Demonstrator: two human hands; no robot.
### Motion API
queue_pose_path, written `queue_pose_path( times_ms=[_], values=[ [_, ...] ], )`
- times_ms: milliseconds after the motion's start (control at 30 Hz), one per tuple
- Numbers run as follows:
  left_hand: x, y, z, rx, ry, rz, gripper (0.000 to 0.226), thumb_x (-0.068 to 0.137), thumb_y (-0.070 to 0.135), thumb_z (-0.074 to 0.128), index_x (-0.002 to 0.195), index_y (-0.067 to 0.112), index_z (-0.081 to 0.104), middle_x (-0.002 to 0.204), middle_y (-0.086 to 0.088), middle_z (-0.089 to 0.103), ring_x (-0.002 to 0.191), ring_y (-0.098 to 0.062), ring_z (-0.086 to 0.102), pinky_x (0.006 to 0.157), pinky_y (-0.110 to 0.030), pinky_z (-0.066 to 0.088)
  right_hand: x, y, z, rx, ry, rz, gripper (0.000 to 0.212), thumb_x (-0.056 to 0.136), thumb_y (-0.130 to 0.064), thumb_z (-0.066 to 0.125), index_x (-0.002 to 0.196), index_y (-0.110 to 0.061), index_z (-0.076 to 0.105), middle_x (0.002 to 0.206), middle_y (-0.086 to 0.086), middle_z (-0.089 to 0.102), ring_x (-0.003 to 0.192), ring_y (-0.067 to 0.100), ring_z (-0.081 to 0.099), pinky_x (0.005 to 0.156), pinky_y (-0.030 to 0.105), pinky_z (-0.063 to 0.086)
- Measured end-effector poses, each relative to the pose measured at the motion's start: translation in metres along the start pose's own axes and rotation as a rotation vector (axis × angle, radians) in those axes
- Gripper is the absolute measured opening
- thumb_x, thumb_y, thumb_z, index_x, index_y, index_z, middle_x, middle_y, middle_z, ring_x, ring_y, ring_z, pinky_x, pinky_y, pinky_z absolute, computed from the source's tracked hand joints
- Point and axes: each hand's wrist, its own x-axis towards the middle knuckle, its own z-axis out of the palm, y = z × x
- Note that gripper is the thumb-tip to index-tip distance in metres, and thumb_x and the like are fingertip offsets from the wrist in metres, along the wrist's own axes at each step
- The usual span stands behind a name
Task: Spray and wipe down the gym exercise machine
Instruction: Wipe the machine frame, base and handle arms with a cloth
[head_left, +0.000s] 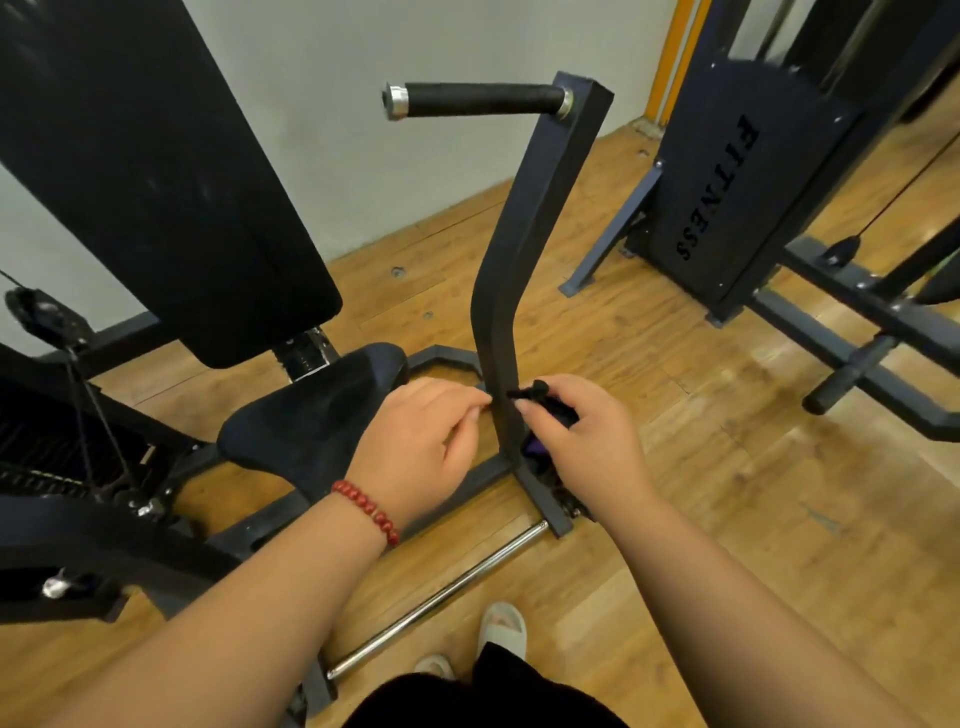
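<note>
The gym machine has a dark bent lever arm (519, 249) rising from the floor frame, topped by a black foam handle (478, 98). Its black seat (311, 415) and black back pad (156, 182) lie to the left. My right hand (587, 441) grips a spray bottle (530, 391) with a black nozzle and a purple body, the nozzle right against the lower lever arm. My left hand (415, 447), with a red bead bracelet on the wrist, sits left of the arm; its forefinger reaches the bar, the other fingers are loosely curled. No cloth shows.
A second machine with a "FITNESS" weight cover (727, 182) stands at the right, its frame and a foam roller (852, 379) low across the wooden floor. A chrome bar (441, 597) runs along the floor near my slippered feet (501, 623). A white wall is behind.
</note>
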Motion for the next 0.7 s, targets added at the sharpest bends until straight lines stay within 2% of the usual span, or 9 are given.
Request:
queue_pose_path(
  times_ms=[67,133,200,333,433,600,700],
  values=[
    [0.006,0.003,-0.001,-0.001,0.018,0.011,0.036,0.094,0.029,0.04,0.106,0.017,0.072,0.097,0.006,0.071,0.095,-0.01,0.063,0.088,-0.026,0.044,0.001,-0.006,-0.003,0.115,0.025,0.109,0.008,0.092,-0.03,0.064,0.097,-0.03,0.071,0.088,-0.009,0.068,0.088,0.011,0.066,0.079,0.037,0.056],
    [0.01,0.006,0.0,0.01,0.044,-0.001,0.031,0.095,0.024,0.044,0.106,0.017,0.071,0.097,0.005,0.071,0.095,-0.009,0.062,0.087,-0.025,0.042,0.004,-0.013,-0.008,0.239,0.046,0.183,0.007,0.093,-0.03,0.063,0.093,-0.03,0.071,0.081,-0.001,0.068,0.079,0.014,0.068,0.07,0.044,0.059],
    [0.014,0.011,0.003,0.004,0.053,-0.022,0.028,0.094,0.021,0.047,0.107,0.016,0.071,0.098,0.004,0.07,0.096,-0.009,0.061,0.087,-0.026,0.043,0.006,-0.014,-0.013,0.315,0.073,0.209,0.009,0.094,-0.027,0.062,0.089,-0.029,0.071,0.081,-0.001,0.069,0.073,0.009,0.066,0.068,0.038,0.058],
    [0.028,0.029,0.017,0.031,0.055,-0.045,0.035,0.094,0.028,0.04,0.108,0.016,0.07,0.099,0.005,0.07,0.098,-0.009,0.06,0.088,-0.029,0.045,0.027,-0.003,-0.031,0.332,0.069,0.149,0.018,0.095,-0.026,0.061,0.083,-0.038,0.067,0.078,-0.018,0.069,0.074,-0.001,0.063,0.068,0.018,0.051],
    [0.056,0.051,0.037,0.077,0.052,-0.11,0.035,0.094,0.028,0.04,0.107,0.016,0.071,0.098,0.005,0.071,0.096,-0.009,0.061,0.088,-0.026,0.042,0.052,0.012,-0.057,0.337,0.016,0.124,0.02,0.095,-0.026,0.061,0.082,-0.04,0.066,0.074,-0.019,0.068,0.072,0.0,0.063,0.066,0.021,0.052],
    [0.109,0.099,0.085,0.131,0.057,-0.201,0.036,0.093,0.028,0.039,0.104,0.017,0.071,0.096,0.005,0.071,0.093,-0.012,0.063,0.087,-0.026,0.042,0.097,0.041,-0.123,0.363,-0.09,0.155,0.019,0.095,-0.027,0.06,0.082,-0.039,0.067,0.078,-0.022,0.069,0.075,-0.006,0.063,0.062,0.007,0.045],
    [0.135,0.12,0.107,0.139,0.048,-0.23,0.034,0.092,0.027,0.04,0.102,0.016,0.071,0.094,0.005,0.071,0.091,-0.013,0.064,0.085,-0.028,0.044,0.117,0.059,-0.153,0.374,-0.135,0.191,0.017,0.095,-0.027,0.061,0.083,-0.036,0.068,0.079,-0.018,0.07,0.075,-0.006,0.063,0.063,0.007,0.046]
  ],
)
